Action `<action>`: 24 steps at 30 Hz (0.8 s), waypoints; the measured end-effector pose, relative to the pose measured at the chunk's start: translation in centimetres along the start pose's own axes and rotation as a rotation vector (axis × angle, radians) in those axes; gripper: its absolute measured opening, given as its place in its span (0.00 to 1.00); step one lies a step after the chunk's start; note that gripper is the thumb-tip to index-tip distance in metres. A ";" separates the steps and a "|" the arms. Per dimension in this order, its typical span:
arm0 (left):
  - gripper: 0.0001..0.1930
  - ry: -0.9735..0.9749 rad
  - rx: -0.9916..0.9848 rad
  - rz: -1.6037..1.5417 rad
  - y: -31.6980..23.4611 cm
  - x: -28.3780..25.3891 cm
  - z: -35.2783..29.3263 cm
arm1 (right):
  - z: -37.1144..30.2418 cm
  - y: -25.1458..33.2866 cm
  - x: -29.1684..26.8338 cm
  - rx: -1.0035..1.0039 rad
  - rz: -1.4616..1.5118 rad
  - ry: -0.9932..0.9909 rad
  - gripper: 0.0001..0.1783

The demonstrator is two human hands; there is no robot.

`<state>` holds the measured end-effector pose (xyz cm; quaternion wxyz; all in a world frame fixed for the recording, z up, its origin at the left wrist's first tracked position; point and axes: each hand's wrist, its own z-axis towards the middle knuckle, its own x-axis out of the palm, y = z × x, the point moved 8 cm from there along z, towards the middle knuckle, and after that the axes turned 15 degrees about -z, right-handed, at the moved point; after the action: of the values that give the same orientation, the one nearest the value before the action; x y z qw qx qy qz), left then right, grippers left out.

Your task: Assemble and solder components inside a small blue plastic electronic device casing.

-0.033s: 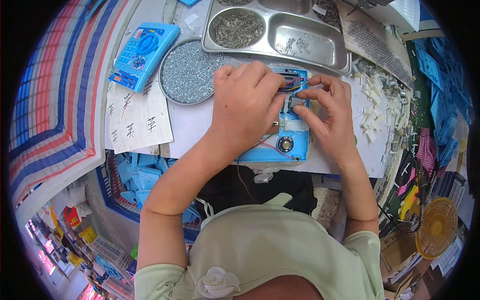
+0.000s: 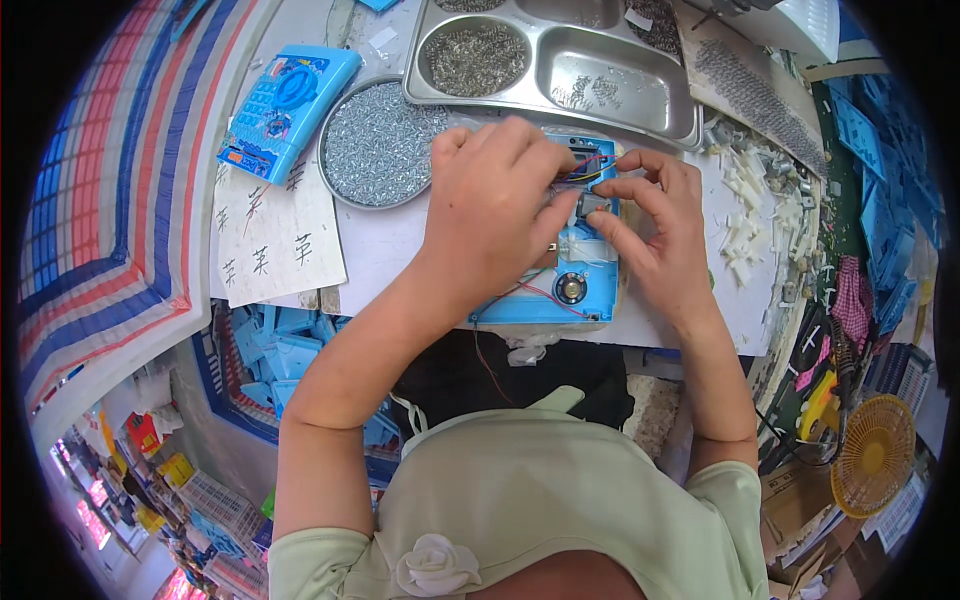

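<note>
An opened blue plastic casing (image 2: 600,262) lies on the work surface in front of me, with a round speaker (image 2: 570,289) in its near part. My right hand (image 2: 668,215) is on the casing's right side, thumb and index finger closed on a small grey block (image 2: 591,204) inside it. Thin red, yellow and dark wires (image 2: 592,172) run beside those fingertips. From the left, my left hand (image 2: 492,205) bends over the casing with curled fingers, its thumb close to the block. Its fingertips are partly hidden, so what they pinch does not show.
A round dish (image 2: 375,145) of small metal screws stands to the left, beside a blue printed case (image 2: 287,112). Beyond the casing sits a metal compartment tray (image 2: 545,105) with small metal parts. White plastic pieces (image 2: 745,205) are heaped on the right, near an orange-yellow fan (image 2: 873,455).
My left hand has shifted very slightly, its thumb a little nearer the grey block. The right hand and the casing look unmoved.
</note>
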<state>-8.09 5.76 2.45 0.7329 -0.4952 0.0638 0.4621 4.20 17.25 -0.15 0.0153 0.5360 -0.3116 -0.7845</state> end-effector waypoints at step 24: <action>0.06 -0.249 -0.230 0.025 3.3 -4.2 -6.6 | 1.0 1.6 -1.0 -0.148 -0.256 0.065 0.14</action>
<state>-10.54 -1.72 -0.78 0.6677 -0.5139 -0.0745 0.5334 3.25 16.82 1.70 -0.0352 0.5940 -0.1812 -0.7830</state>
